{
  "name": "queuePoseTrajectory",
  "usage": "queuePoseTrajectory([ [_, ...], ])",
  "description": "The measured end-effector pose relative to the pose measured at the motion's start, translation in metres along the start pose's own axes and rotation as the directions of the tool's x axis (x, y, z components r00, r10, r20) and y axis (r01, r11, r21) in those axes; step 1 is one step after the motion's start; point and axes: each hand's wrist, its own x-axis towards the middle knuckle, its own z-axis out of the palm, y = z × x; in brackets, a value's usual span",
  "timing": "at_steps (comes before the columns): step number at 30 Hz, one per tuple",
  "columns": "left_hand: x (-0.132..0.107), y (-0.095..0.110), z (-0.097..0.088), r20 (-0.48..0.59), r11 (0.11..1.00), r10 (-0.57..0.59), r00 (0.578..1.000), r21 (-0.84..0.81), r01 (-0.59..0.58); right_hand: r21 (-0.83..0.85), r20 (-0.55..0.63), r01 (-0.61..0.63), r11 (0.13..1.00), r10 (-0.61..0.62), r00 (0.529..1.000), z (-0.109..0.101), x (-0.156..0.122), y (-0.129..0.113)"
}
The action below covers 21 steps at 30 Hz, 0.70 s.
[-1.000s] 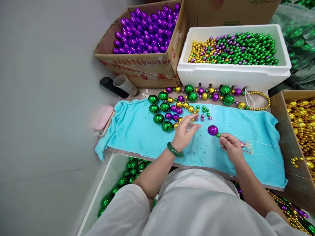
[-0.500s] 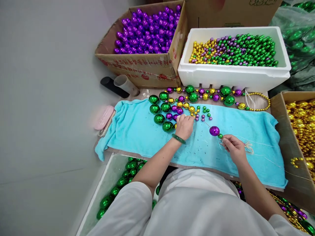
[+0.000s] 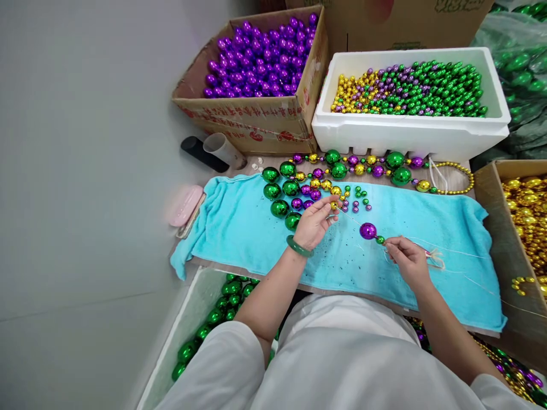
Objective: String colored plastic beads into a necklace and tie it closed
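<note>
- While the left hand (image 3: 315, 223) pinches a small gold bead (image 3: 334, 205) between thumb and fingertips, the thin needle or wire (image 3: 348, 217) runs from that pinch down and to the right across the turquoise towel (image 3: 239, 228).
- Long axis of the strand: diagonal, from the gold bead at upper left, through the large purple bead (image 3: 368, 230) and a small green bead (image 3: 379, 240), to the right hand (image 3: 408, 259) at lower right.
- Right hand: fingers closed in a pinch on the strand just beside the small green bead; pale loose thread ends (image 3: 436, 259) trail out behind it.
- Nearer hand: the left hand is at the free tip of the needle; the right hand is at the loaded end, with the purple bead between the two hands, nearer the right.
- Loose bead supply (image 3: 294, 188): green, purple and gold beads lie on the towel just above the left hand, touching or nearly touching its fingertips.
- Hard to make out: whether the needle tip has entered the gold bead; the wire is too thin to follow for its whole length.
- Hidden or cut off: the left fingertips cover part of the bead pile; the gold bead box (image 3: 491, 188) at the right is cut by the frame edge.
</note>
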Motion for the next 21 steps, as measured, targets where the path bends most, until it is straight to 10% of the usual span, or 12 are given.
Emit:
queuePoseTrajectory([
  [21, -0.0048, 0.0062, 0.0037, 0.025, 0.903, 0.203, 0.979, 0.382, -0.197, -0.046, 0.056, 0.01, 0.999, -0.008, 0.998, 0.0021, 0.0047, -0.0011],
])
